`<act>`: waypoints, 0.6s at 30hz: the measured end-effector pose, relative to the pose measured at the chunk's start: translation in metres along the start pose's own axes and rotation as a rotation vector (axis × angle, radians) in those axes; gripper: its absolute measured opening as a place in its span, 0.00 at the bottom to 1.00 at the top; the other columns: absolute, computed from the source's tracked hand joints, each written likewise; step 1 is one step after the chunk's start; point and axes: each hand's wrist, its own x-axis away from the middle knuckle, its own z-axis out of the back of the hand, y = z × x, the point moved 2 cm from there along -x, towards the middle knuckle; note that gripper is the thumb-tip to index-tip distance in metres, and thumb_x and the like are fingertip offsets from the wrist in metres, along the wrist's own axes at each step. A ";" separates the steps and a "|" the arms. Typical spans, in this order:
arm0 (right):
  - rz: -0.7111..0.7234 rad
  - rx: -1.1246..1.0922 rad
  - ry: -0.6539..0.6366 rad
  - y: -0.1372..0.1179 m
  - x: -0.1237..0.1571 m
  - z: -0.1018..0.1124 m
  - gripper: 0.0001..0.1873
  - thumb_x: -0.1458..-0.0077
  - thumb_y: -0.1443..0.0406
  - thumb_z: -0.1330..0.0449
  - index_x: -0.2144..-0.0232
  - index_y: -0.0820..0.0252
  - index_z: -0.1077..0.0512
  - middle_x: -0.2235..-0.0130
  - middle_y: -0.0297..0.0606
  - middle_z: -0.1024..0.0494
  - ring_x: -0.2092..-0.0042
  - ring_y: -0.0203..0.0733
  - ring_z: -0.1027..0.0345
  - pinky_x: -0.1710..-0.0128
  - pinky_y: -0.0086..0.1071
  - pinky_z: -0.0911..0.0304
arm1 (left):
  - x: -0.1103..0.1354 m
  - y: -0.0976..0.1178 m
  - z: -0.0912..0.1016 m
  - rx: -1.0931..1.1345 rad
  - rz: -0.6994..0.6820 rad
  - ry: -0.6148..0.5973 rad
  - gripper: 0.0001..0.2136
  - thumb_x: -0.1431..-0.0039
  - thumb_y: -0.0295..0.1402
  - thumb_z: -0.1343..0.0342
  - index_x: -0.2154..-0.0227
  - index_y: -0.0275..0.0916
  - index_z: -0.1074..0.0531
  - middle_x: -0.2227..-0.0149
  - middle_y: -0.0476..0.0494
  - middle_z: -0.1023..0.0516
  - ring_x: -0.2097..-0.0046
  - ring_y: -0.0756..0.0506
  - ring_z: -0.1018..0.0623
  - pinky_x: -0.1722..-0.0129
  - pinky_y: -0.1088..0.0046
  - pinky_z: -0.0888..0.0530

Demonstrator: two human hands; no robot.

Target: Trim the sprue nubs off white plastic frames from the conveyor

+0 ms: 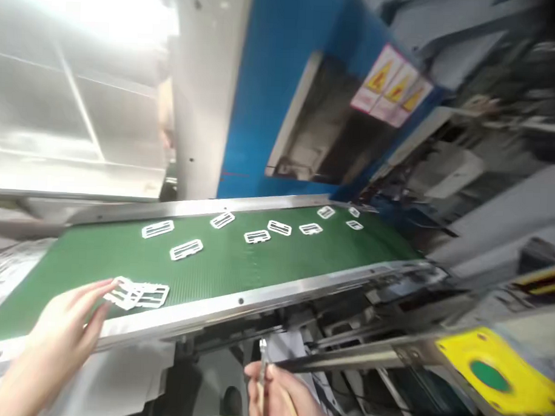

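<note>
A green conveyor belt [221, 267] runs across the view, carrying several flat white plastic frame parts [186, 249]. My left hand [61, 337] reaches over the belt's near rail, its fingertips pinching a small stack of the white parts [138, 294] at the near left of the belt. My right hand [275, 396] is low, below the belt's edge, its fingers closed round a thin metal tool [263, 359] that points upward. More white parts [279, 227] lie spread toward the belt's far right end.
A blue machine housing [282, 87] with yellow warning labels [393, 84] stands behind the belt. The belt's metal rail [242, 304] borders the near side. A yellow plate with a green disc [494, 373] sits at lower right. Clear bags lie at far left.
</note>
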 end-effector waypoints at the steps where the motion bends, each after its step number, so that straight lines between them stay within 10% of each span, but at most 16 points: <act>1: -0.010 -0.037 -0.024 -0.003 -0.001 0.000 0.29 0.41 0.40 0.25 0.47 0.49 0.14 0.58 0.35 0.18 0.59 0.39 0.21 0.53 0.36 0.27 | -0.003 -0.009 0.009 -0.035 -0.001 -0.063 0.25 0.25 0.58 0.49 0.45 0.46 0.17 0.41 0.34 0.11 0.39 0.27 0.17 0.34 0.35 0.23; 7: 0.123 0.069 -0.179 -0.032 0.005 -0.019 0.31 0.33 0.45 0.26 0.38 0.57 0.16 0.52 0.44 0.18 0.56 0.46 0.18 0.49 0.48 0.22 | -0.045 -0.036 -0.007 -0.002 0.061 -0.414 0.28 0.38 0.57 0.38 0.41 0.50 0.13 0.37 0.39 0.12 0.35 0.25 0.19 0.35 0.45 0.22; 12: 0.170 0.229 -0.233 -0.049 0.006 -0.032 0.34 0.33 0.42 0.27 0.40 0.60 0.17 0.55 0.44 0.20 0.59 0.44 0.20 0.52 0.42 0.25 | -0.049 -0.037 0.015 0.027 0.134 -0.398 0.33 0.41 0.69 0.40 0.52 0.47 0.10 0.52 0.35 0.14 0.55 0.30 0.15 0.52 0.51 0.20; 18: 0.431 0.617 0.000 -0.074 -0.004 -0.085 0.25 0.34 0.43 0.26 0.56 0.57 0.23 0.70 0.26 0.34 0.71 0.34 0.41 0.68 0.31 0.42 | -0.008 0.060 0.034 0.312 0.133 -0.230 0.19 0.26 0.58 0.40 0.57 0.49 0.16 0.56 0.43 0.17 0.55 0.39 0.16 0.57 0.65 0.19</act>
